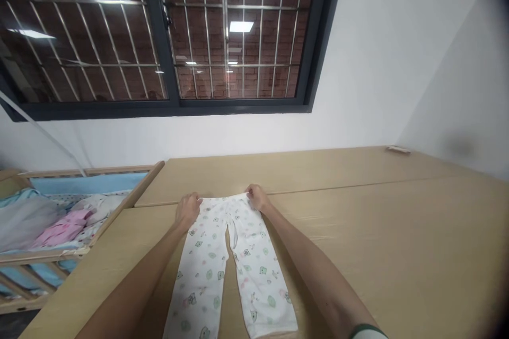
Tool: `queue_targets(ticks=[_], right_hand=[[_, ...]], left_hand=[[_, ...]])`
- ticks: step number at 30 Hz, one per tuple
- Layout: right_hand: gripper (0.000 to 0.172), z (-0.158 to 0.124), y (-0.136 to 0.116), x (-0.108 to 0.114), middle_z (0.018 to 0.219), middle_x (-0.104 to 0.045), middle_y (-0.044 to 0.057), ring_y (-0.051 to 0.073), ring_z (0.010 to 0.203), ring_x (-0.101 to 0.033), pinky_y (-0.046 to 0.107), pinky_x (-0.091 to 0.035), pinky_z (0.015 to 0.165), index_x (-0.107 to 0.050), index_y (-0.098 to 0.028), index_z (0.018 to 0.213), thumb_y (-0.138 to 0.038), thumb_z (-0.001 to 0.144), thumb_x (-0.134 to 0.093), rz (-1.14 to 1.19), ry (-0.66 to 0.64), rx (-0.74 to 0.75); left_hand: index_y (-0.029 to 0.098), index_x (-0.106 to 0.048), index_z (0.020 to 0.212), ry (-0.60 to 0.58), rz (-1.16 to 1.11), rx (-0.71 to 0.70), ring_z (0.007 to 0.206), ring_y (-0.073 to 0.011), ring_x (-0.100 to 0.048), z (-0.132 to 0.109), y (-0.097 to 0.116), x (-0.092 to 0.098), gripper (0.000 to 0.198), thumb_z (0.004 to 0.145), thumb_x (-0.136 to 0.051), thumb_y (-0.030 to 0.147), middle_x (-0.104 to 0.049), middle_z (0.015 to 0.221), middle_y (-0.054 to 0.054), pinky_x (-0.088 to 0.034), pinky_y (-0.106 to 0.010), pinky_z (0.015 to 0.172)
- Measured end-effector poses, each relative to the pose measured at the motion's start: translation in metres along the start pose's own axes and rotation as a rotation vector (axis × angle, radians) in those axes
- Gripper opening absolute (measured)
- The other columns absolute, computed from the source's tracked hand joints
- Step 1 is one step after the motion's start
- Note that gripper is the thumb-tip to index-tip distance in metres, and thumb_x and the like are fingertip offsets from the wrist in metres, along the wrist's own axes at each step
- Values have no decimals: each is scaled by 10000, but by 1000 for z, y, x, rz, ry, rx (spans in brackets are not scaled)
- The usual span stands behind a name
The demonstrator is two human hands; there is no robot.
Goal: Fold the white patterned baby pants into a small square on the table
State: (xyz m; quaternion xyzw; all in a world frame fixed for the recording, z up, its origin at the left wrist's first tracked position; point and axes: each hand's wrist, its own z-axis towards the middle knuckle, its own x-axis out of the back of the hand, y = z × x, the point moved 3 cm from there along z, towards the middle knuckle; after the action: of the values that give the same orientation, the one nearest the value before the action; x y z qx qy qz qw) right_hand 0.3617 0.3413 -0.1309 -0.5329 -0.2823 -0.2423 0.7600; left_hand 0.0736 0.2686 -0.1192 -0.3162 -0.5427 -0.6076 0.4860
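A small pair of white trousers (222, 265) with a green and pink print lies flat on the light wooden table (397, 238), legs pointing toward me. My left hand (187, 208) is closed on the left corner of the waistband. My right hand (257, 197) is closed on the right corner. Both arms stretch forward along the outer sides of the legs.
A wooden crib (91, 233) stands to the left of the table, holding a pink garment (66, 225), grey and white cloth. A small flat object (397, 149) lies at the table's far right edge. Behind are a white wall and a barred window.
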Motion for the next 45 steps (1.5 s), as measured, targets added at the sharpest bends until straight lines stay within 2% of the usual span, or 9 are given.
queue_targets(ticks=[5,8,13,18,24,30,35,40,45], right_hand=[[119,9,5,-2,861,-623,28,113,648,-563,195,-442,559,-638,-152,844,-63,784,-589,29,-38,-52],[132,12,7,-1,834,-640,26,117,655,-578,197,-452,569,-643,-151,852,-50,786,-591,71,-63,-67],[81,14,12,7,787,-667,28,133,724,-609,213,-479,664,-677,-138,883,-139,806,-652,160,-103,-66],[135,7,13,8,785,-667,22,124,691,-602,204,-464,618,-702,-135,917,-220,833,-639,226,-147,-58],[134,1,8,6,765,-618,-7,113,661,-562,197,-445,585,-681,-155,909,-206,789,-649,244,-119,-56],[45,2,0,10,686,-587,-29,110,633,-549,199,-431,591,-598,-171,816,-168,780,-625,241,-105,-89],[129,10,-30,14,712,-636,-15,112,625,-567,199,-415,566,-572,-177,865,-173,773,-662,236,-111,-127],[235,24,-78,-1,711,-635,-18,116,596,-572,207,-405,540,-563,-180,937,-200,750,-703,233,-118,-147],[260,28,-123,-46,767,-633,-11,116,626,-575,208,-400,554,-566,-184,967,-196,742,-695,179,-84,-158]], left_hand=[[161,-612,1038,3,22,-3,1072,-265,-584,-6,21,15,200,994,-449,267,-653,1094,-139,-423,-388,936],[153,-589,1117,14,16,-66,1182,-314,-530,-28,53,27,253,996,-401,272,-621,1186,-180,-384,-421,989],[220,-637,917,-201,-75,-388,881,-224,-637,-125,135,24,267,980,-470,418,-694,934,-64,-453,-326,809],[198,-684,807,-571,-113,-616,737,-296,-658,-228,184,-2,484,918,-459,613,-692,752,-119,-470,-428,720],[145,-720,946,-627,-31,-553,801,-398,-685,-241,196,-16,534,890,-428,589,-714,846,-222,-492,-524,721],[174,-702,813,-634,-17,-500,784,-364,-694,-232,195,1,306,851,-484,386,-728,806,-182,-484,-472,717],[220,-540,633,-694,-493,-300,608,-183,-636,-236,173,34,244,855,-501,313,-736,698,-43,-427,-289,574],[225,-564,707,-632,-818,-45,533,-147,-561,-251,112,53,370,907,-474,522,-736,705,-27,-408,-259,516],[245,-591,727,-433,-728,148,602,-175,-607,-278,36,48,480,885,-433,670,-689,671,-23,-453,-267,587]])
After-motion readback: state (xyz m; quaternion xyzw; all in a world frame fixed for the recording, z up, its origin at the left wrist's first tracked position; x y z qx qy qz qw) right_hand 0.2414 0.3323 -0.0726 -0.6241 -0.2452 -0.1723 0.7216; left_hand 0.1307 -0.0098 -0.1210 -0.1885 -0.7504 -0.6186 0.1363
